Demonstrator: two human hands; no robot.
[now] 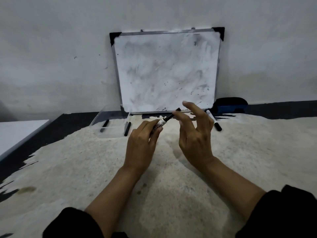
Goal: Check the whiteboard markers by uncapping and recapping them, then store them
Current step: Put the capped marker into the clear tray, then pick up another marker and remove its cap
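Note:
My left hand (142, 145) grips a white-bodied whiteboard marker (161, 124) by its barrel, black cap end pointing up and to the right. My right hand (193, 134) pinches that black cap (173, 115) with thumb and forefinger, the other fingers spread. A clear plastic tray (103, 117) stands to the left with one black marker (104, 125) inside. A second black marker (127, 128) lies along the tray's right wall; I cannot tell whether it is inside. A third marker (213, 120), white with a black cap, lies on the cloth to the right.
A smudged whiteboard (166, 71) leans against the wall behind my hands. A blue and black eraser (229, 104) sits at its lower right corner. A pale furry cloth (85, 169) covers the dark table. A white panel (17, 133) lies at the far left.

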